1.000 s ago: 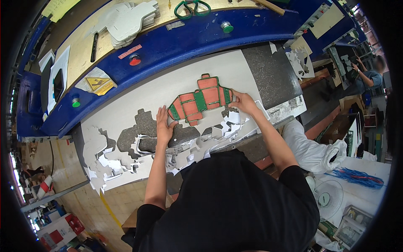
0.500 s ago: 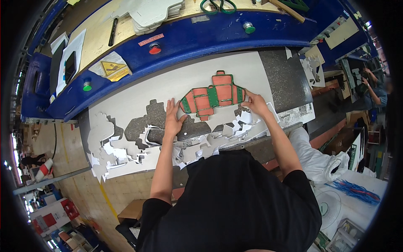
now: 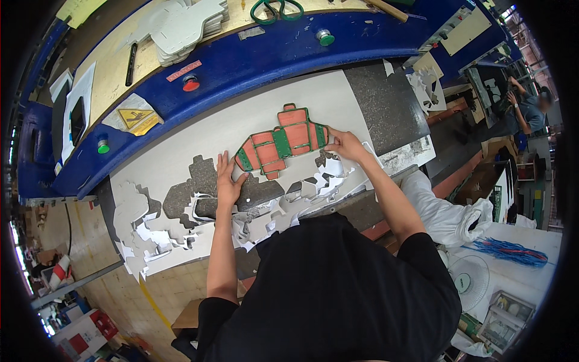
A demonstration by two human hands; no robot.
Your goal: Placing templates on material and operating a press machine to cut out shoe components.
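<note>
A cutting die [image 3: 281,141] with pink-red foam pads and green edges lies on a large pale grey sheet [image 3: 199,131]. My left hand [image 3: 229,181] rests flat at the die's left end, its fingers stretched out and its thumb apart, touching or very near the edge. At the other end, my right hand [image 3: 350,146] grips the die's right tip between thumb and fingers. Left of the die and below it, the sheet has cut-out gaps that show a dark speckled surface beneath. Torn white offcuts [image 3: 283,208] curl up along the sheet's near edge.
A blue machine beam [image 3: 265,57] with push buttons runs behind the sheet. On its top lie a stack of cut grey pieces [image 3: 181,30], a black marker [image 3: 131,63] and green-handled scissors [image 3: 276,11]. White cloth [image 3: 443,208] hangs at right; another person [image 3: 525,108] stands beyond.
The view has shifted, so the whole scene sits further left in the picture. Both hands stay at the die's ends, and the die keeps nearly the same place on the sheet.
</note>
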